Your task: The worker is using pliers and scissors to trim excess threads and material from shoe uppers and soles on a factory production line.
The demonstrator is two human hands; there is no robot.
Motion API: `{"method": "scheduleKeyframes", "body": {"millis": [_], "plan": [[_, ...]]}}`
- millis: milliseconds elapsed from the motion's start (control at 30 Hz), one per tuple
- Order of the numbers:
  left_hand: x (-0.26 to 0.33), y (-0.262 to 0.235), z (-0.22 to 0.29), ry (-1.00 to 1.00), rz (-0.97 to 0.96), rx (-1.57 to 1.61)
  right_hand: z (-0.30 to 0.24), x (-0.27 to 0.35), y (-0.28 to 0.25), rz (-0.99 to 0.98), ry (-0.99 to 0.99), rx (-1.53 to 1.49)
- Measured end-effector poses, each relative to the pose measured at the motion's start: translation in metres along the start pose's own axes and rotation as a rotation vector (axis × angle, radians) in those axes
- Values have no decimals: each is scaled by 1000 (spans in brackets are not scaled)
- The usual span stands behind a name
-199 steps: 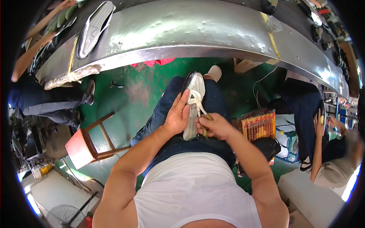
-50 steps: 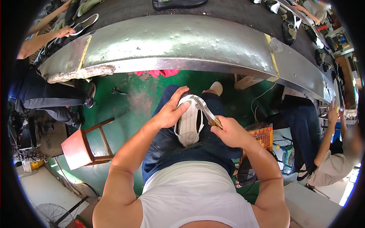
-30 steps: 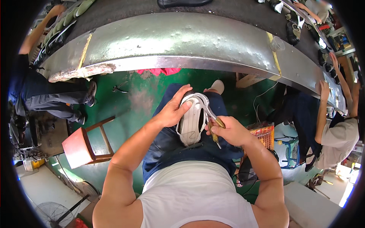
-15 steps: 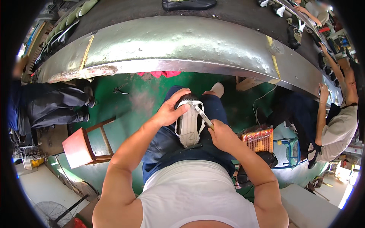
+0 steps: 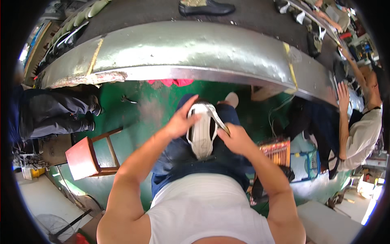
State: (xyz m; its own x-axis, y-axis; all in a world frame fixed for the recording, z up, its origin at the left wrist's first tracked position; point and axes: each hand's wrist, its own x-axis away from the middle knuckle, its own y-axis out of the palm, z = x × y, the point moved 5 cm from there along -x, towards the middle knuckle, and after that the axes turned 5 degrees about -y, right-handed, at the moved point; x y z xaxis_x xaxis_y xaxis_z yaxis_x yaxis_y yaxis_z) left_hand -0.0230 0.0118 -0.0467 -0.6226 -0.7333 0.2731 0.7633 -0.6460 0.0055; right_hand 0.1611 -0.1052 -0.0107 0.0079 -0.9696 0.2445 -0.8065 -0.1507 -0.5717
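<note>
Sole up on my lap lies a shoe in the making (image 5: pixel 202 140), its pale insole facing me and a white edge folded round it, with dark material at the toe. My left hand (image 5: pixel 180 123) is closed round the toe end, the thumb lying over the insole. In my right hand (image 5: pixel 235 140) is a pair of metal pliers (image 5: pixel 218 120), held by the handles. The jaws reach the shoe's right edge near the toe; what exactly they pinch is too small to make out.
Ahead runs a metal-edged conveyor bench (image 5: pixel 183 44) carrying a black shoe (image 5: pixel 207 8) and more shoes. A red-topped stool (image 5: pixel 82 159) stands at left, a bundle of sticks (image 5: pixel 276 152) at right. Co-workers sit at right (image 5: pixel 361 134) and left (image 5: pixel 53 112).
My right hand and the pliers have shifted slightly, with the handle steeper against the shoe's edge. The black shoe on the bench shows more fully. The right co-worker's hand has moved at the bench edge.
</note>
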Motion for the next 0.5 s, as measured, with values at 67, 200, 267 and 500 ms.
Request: {"method": "scheduleKeyframes", "body": {"millis": [67, 200, 267, 500], "plan": [[26, 12, -22, -76, 169, -138, 12, 16, -1, 266, -19, -98], [60, 32, -45, -206, 250, -106, 29, 9, 14, 316, 44, -30], [55, 35, -53, -134, 192, -11, 32, 6, 24, 179, 236, 98], [47, 43, -18, -329, -239, 36, 53, 18, -2, 114, 296, 234]]}}
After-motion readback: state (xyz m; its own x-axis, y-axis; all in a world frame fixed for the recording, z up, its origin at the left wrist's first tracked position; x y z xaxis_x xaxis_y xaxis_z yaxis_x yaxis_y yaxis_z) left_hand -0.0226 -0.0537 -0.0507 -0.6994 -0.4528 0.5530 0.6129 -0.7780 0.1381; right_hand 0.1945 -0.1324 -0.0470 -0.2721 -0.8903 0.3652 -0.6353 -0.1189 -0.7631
